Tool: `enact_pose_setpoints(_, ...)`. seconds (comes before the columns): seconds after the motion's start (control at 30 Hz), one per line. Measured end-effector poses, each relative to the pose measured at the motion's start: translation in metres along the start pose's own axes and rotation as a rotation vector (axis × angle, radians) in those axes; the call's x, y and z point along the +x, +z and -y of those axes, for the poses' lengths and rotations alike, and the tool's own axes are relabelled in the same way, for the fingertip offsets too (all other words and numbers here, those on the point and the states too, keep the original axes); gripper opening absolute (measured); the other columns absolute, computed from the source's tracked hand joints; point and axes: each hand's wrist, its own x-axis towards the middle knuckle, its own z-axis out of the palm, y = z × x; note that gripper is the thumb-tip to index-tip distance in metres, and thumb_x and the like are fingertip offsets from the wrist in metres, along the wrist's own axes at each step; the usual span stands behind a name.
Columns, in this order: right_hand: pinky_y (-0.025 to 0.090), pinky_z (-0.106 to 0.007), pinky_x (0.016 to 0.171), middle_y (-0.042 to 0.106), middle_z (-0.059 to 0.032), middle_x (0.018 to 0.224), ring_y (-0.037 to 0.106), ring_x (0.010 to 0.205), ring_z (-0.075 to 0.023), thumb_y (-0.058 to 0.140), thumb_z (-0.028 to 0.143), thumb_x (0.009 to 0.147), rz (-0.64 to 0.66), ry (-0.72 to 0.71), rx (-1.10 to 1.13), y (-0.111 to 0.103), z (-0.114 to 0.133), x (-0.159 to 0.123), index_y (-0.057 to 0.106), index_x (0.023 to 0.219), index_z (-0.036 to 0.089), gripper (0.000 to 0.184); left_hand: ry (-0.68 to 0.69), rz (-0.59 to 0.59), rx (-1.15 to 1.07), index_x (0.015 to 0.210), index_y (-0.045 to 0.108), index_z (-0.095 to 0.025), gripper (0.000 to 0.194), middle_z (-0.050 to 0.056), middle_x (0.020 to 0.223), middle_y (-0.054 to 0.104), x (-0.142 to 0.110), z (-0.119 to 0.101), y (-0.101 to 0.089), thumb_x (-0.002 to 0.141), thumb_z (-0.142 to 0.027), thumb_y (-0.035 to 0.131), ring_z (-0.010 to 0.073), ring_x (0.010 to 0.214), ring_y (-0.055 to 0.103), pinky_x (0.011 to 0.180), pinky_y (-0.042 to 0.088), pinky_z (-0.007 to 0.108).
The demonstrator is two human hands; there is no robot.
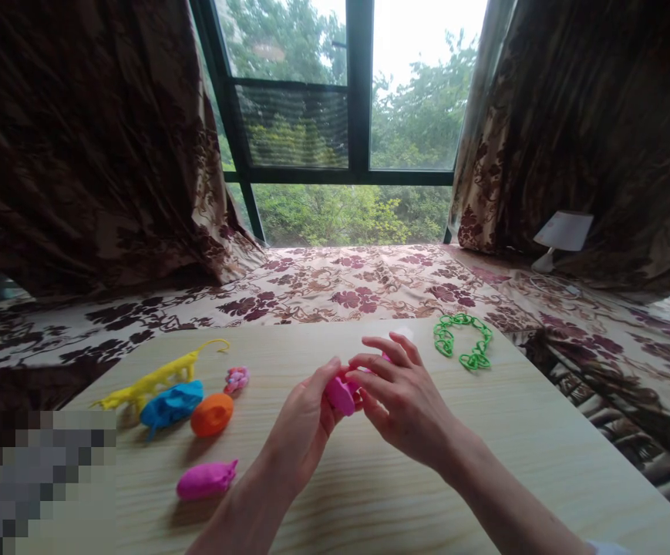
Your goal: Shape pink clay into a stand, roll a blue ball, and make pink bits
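Observation:
A bright pink piece of modelling clay (pixel 341 396) is held above the middle of the table by my left hand (pixel 304 422), thumb on top and fingers curled beneath. My right hand (pixel 407 399) meets it from the other side, its thumb and index finger at the clay's right edge and the other fingers stretched forward. A bit of pink also shows beyond the right fingers; whether it belongs to the same piece is hidden. Nearest to my left forearm lies a magenta clay roll (pixel 206 479) with a pinched end.
On the left of the wooden table (pixel 427 493) lie an orange clay lump (pixel 212 415), a blue clay shape (pixel 171 405), a yellow animal figure (pixel 155 378) and a small pink figure (pixel 236 378). A green chain (pixel 465 339) curves at the far right. Behind stands a white lamp (pixel 564 231).

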Motion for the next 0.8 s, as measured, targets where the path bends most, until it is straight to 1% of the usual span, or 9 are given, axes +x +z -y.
enact_pose_setpoints(0.07,0.018,-0.044,0.103,0.062,-0.0008,0.097,0.042,0.111,-0.0209,0.053,0.017,0.081,-0.021,0.078,0.023,0.004,0.000,-0.001,0.060,0.098,0.024,0.020,-0.040,-0.020,-0.038,0.089,0.064,-0.012,0.030,0.007,0.083,0.066,0.001,-0.002,-0.001,0.080,-0.037,0.051,0.0154,0.072,0.059,0.072,0.049,0.031)
enact_pose_setpoints(0.13,0.028,-0.040,0.097,0.063,-0.0019,0.091,0.047,0.101,-0.0196,0.053,0.021,0.082,-0.071,0.197,0.069,0.006,0.000,-0.001,0.060,0.096,0.022,0.015,-0.048,-0.014,-0.057,0.096,0.064,-0.011,0.038,0.009,0.087,0.067,0.002,-0.003,0.000,0.082,-0.042,0.045,0.0178,0.077,0.060,0.077,0.047,0.033)
enact_pose_setpoints(0.27,0.039,-0.033,0.083,0.062,-0.0026,0.085,0.050,0.090,-0.0183,0.051,0.019,0.083,-0.097,0.387,0.164,0.011,0.005,0.000,0.060,0.091,0.022,0.012,-0.015,0.131,-0.137,0.112,0.057,-0.014,0.047,0.009,0.110,0.062,-0.003,0.000,0.012,0.085,-0.047,0.036,0.0211,0.106,0.052,0.093,0.038,0.033)
enact_pose_setpoints(0.33,0.039,-0.034,0.084,0.061,-0.0038,0.089,0.049,0.093,-0.0195,0.048,0.014,0.082,-0.078,0.420,0.154,0.016,0.010,-0.001,0.059,0.093,0.022,0.017,-0.019,0.202,-0.175,0.118,0.053,-0.016,0.051,0.009,0.116,0.059,-0.007,0.002,0.019,0.086,-0.049,0.032,0.0225,0.112,0.049,0.096,0.034,0.036)
enact_pose_setpoints(0.4,0.036,-0.038,0.090,0.058,-0.0066,0.104,0.045,0.105,-0.0217,0.045,0.009,0.080,-0.059,0.425,0.118,0.023,0.016,-0.003,0.057,0.104,0.022,0.029,-0.027,0.228,-0.202,0.121,0.050,-0.017,0.053,0.009,0.118,0.058,-0.009,0.004,0.023,0.086,-0.051,0.030,0.0235,0.113,0.048,0.099,0.032,0.038)
enact_pose_setpoints(0.53,0.022,-0.044,0.103,0.036,-0.0122,0.136,0.024,0.127,-0.0254,0.042,0.006,0.076,0.028,0.412,0.115,0.040,0.024,-0.008,0.035,0.131,0.016,0.057,-0.055,0.207,-0.244,0.124,0.046,-0.018,0.060,0.009,0.119,0.057,-0.010,0.009,0.025,0.083,-0.058,0.031,0.0248,0.113,0.048,0.102,0.028,0.039)
enact_pose_setpoints(0.6,0.021,-0.046,0.103,0.032,-0.0133,0.138,0.023,0.129,-0.0257,0.040,0.007,0.077,0.064,0.442,0.164,0.044,0.024,-0.009,0.030,0.134,0.014,0.059,-0.062,0.190,-0.242,0.125,0.045,-0.019,0.061,0.009,0.120,0.056,-0.012,0.012,0.026,0.082,-0.059,0.031,0.0251,0.114,0.047,0.103,0.026,0.039)
enact_pose_setpoints(0.73,0.026,-0.048,0.100,0.041,-0.0120,0.132,0.031,0.124,-0.0249,0.038,0.009,0.077,0.024,0.514,0.261,0.044,0.023,-0.008,0.033,0.131,0.018,0.055,-0.041,0.171,-0.204,0.126,0.044,-0.020,0.059,0.008,0.121,0.055,-0.016,0.014,0.030,0.083,-0.058,0.030,0.0241,0.117,0.045,0.105,0.025,0.038)
enact_pose_setpoints(0.8,0.023,-0.048,0.102,0.038,-0.0123,0.134,0.028,0.126,-0.0248,0.039,0.008,0.073,0.036,0.498,0.284,0.043,0.027,-0.009,0.030,0.133,0.017,0.061,-0.029,0.143,-0.210,0.124,0.046,-0.020,0.060,0.008,0.119,0.056,-0.015,0.012,0.029,0.082,-0.059,0.031,0.0248,0.115,0.047,0.104,0.027,0.039)
